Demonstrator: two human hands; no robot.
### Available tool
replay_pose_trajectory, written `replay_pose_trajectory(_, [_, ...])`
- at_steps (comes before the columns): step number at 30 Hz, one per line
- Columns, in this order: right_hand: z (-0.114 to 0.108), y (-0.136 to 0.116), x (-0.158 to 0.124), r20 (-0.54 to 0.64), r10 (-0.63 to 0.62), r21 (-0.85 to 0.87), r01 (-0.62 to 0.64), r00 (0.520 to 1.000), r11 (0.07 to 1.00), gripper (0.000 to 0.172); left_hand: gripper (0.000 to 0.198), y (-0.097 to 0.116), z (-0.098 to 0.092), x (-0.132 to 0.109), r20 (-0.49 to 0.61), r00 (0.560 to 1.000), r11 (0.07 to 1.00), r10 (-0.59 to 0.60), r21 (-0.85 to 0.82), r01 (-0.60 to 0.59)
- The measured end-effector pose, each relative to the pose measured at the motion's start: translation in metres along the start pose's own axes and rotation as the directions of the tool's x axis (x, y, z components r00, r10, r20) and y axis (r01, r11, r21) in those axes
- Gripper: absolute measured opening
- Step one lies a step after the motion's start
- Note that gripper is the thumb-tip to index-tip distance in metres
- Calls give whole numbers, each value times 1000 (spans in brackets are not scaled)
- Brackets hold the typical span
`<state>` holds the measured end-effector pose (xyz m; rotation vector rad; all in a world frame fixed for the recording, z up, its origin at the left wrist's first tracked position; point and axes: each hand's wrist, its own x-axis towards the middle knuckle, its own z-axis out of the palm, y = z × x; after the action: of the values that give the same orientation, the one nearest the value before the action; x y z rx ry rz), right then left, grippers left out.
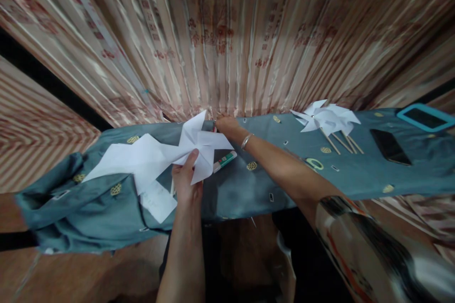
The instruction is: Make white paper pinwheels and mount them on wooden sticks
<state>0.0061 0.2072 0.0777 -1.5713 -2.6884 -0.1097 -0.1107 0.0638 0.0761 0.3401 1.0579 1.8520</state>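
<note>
My left hand [185, 177] is closed on a white paper pinwheel [202, 154], its thumb pressed near the middle of the folded blades. Toward the far edge of the table reaches my right hand [228, 126], beyond the pinwheel; its fingertips are too small and partly hidden to show what they hold. A small red item [214, 129] lies close to that hand. Just right of the pinwheel rests a green and white glue stick [224, 162]. White paper sheets [142, 158] lie to the left, and another paper piece [159, 202] sits in front of them.
Several finished pinwheels [329, 119] on wooden sticks lie at the right. Beyond them are a black phone [390, 147] and a blue-framed tablet [426, 117]. A pale green ring [314, 164] lies nearer. The grey-green cloth [241, 194] bunches at left; a curtain [220, 57] hangs behind.
</note>
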Motion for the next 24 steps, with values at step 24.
replay_pose_trajectory(24, [18,-3,11,-11,124,-3,-124,992,992,30,35,-5,-2,0,25,1000,1000,-10,6,10])
